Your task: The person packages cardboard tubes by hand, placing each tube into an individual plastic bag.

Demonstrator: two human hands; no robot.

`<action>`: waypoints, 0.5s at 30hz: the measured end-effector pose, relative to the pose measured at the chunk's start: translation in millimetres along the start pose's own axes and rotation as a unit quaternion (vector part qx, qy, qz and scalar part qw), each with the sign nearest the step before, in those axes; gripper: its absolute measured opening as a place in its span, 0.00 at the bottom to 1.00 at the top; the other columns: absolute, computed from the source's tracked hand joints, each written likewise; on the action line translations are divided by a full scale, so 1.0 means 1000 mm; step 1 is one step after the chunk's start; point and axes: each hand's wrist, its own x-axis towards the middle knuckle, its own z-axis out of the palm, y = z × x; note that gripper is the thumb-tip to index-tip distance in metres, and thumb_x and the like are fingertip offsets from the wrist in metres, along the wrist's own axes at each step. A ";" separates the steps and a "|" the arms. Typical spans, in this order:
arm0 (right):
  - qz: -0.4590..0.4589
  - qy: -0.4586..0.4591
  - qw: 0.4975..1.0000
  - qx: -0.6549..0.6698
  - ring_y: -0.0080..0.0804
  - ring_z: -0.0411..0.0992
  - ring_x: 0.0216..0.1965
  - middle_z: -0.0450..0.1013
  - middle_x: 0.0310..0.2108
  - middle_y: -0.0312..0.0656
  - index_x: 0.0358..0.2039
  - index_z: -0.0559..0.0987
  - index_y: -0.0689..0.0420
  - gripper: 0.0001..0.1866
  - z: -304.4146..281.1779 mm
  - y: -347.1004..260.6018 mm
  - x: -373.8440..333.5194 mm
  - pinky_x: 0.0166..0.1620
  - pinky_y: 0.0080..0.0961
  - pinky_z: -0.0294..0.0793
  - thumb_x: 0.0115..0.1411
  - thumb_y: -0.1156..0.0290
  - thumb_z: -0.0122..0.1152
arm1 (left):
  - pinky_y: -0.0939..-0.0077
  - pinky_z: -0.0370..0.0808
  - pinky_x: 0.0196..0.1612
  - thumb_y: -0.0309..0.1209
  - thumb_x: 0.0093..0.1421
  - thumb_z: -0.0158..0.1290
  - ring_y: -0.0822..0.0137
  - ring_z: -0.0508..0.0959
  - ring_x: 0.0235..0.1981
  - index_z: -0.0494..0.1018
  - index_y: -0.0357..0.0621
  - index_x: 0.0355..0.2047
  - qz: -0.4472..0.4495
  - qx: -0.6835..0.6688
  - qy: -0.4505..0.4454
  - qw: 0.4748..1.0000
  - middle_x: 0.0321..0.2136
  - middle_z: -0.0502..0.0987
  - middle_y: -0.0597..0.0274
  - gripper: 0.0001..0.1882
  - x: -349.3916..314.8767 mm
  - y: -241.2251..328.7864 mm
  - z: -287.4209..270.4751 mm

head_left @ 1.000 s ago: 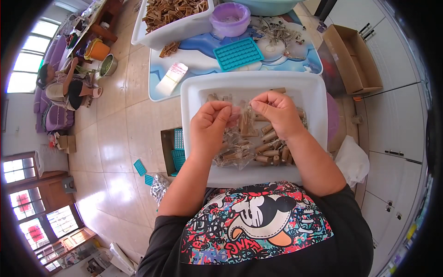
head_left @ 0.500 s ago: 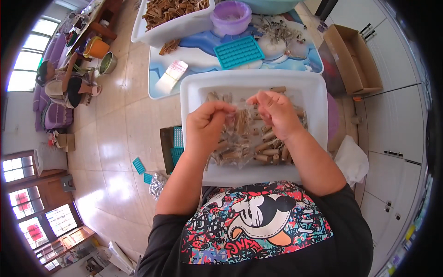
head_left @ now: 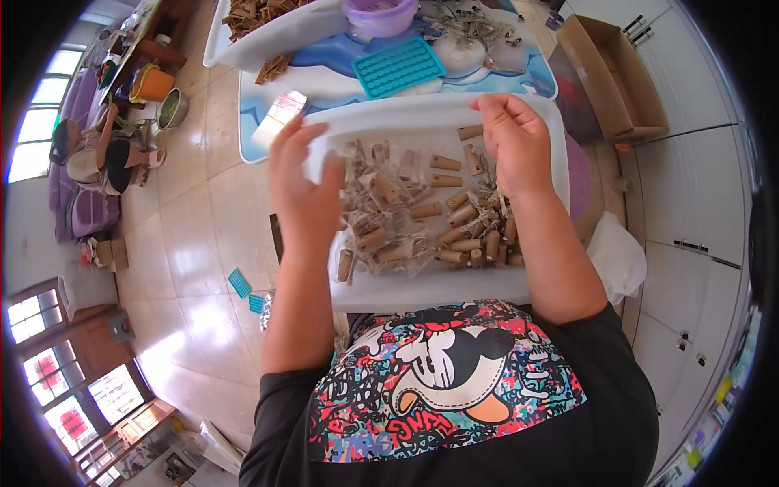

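Left hand (head_left: 304,191) spread; right hand (head_left: 519,146) curled, grip unclear; hands apart near brown pieces (head_left: 462,216); shirt (head_left: 604,414): red lettering (head_left: 418,425).

The two forearms come up from the lower part of the view, bare and well apart, the left forearm (head_left: 299,321) nearly upright and the right forearm (head_left: 560,252) slanting inward toward its wrist (head_left: 531,197). The left hand (head_left: 304,195) is smeared by blur, its fingers (head_left: 287,144) raised and spread, with the thumb standing apart from them. The right hand (head_left: 518,150) is sharper and reaches a little higher, its fingers bent and gathered close together, tips turned to the left; whether they grip anything is unclear.
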 end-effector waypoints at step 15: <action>-0.059 0.084 0.991 0.084 0.08 0.49 0.14 0.58 0.13 0.23 0.30 0.76 0.62 0.09 -0.020 -0.006 0.012 0.17 0.11 0.44 0.56 0.68 0.56 | 0.76 0.69 0.35 0.31 0.50 0.55 0.68 0.74 0.30 0.71 0.42 0.35 -0.124 -0.086 -0.486 0.861 0.29 0.75 0.60 0.12 -0.046 0.016 0.119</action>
